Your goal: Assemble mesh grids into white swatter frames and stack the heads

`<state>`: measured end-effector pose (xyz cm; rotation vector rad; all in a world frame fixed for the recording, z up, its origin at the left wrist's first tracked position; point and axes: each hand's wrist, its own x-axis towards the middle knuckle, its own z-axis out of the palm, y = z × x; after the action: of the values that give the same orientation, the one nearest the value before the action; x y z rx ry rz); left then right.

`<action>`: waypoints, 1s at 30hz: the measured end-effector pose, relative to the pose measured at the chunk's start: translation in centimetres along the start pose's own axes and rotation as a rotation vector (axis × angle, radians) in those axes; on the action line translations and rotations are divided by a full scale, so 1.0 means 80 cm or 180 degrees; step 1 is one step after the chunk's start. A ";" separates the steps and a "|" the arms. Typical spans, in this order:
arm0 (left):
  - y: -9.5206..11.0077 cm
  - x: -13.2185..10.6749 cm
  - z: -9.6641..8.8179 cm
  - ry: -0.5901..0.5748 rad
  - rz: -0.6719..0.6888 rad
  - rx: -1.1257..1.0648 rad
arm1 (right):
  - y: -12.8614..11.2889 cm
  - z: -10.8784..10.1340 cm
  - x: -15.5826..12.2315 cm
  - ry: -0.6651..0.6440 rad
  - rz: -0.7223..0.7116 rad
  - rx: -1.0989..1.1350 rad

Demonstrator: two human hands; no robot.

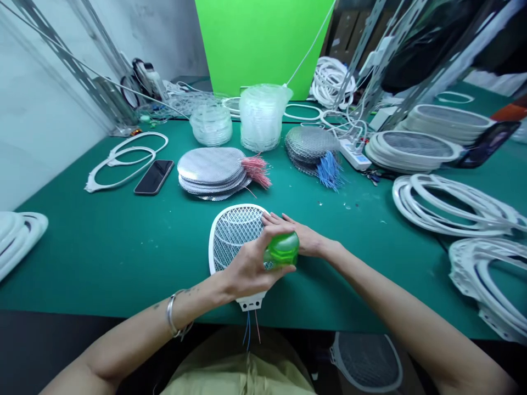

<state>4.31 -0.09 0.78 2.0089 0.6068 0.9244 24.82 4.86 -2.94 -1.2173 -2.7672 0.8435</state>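
Observation:
A white racket head with a metal mesh (233, 236), like an electric fly swatter without its handle, lies flat on the green table in front of me. Blue and red wires (248, 329) hang from its neck over the table edge. My left hand (249, 269) is closed around a round, see-through green object (284, 249) above the racket's right part; its exact kind is hard to make out. With fingers stretched out, my right hand (307, 238) lies along the racket's right rim, partly hidden behind the green object.
Mesh discs with red wires (212, 167) and darker ones with blue wires (308, 145) are stacked beyond the racket. A phone (154, 177) and white ring frames (119, 180) lie left. Stacked frames (444, 206) line the right. Clear plastic rings (263, 118) stand at the back.

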 end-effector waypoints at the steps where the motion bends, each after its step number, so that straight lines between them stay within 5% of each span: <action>1: 0.003 -0.005 -0.002 0.0107 0.0029 -0.0027 | 0.000 0.001 0.001 0.0017 0.0020 0.0003; 6: 0.017 -0.031 -0.014 -0.0573 -0.0276 -0.0107 | -0.004 0.005 0.000 0.0052 0.0047 -0.0017; 10: 0.024 -0.055 -0.022 0.0097 -0.0235 -0.0249 | -0.011 0.007 -0.002 0.0114 0.0129 -0.0128; 14: 0.030 -0.076 -0.022 -0.0492 -0.0114 0.0038 | -0.014 0.008 -0.001 0.0122 0.0214 -0.0179; 18: 0.033 -0.088 -0.020 0.0142 -0.0120 0.0034 | -0.013 0.009 -0.001 0.0112 0.0230 -0.0221; 23: 0.036 -0.096 -0.029 -0.0127 -0.0642 -0.0063 | -0.012 0.011 -0.002 0.0145 0.0216 -0.0193; 27: 0.032 -0.118 -0.039 0.0630 -0.0403 0.0011 | -0.011 0.013 -0.001 0.0165 0.0219 -0.0164; 30: 0.023 -0.136 -0.037 0.0360 -0.0341 0.0470 | -0.012 0.013 0.000 0.0204 0.0216 -0.0168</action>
<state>-4.57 -7.18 -0.74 2.0412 0.8590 0.9567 23.99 3.83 -3.40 -1.3290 -2.7287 0.7264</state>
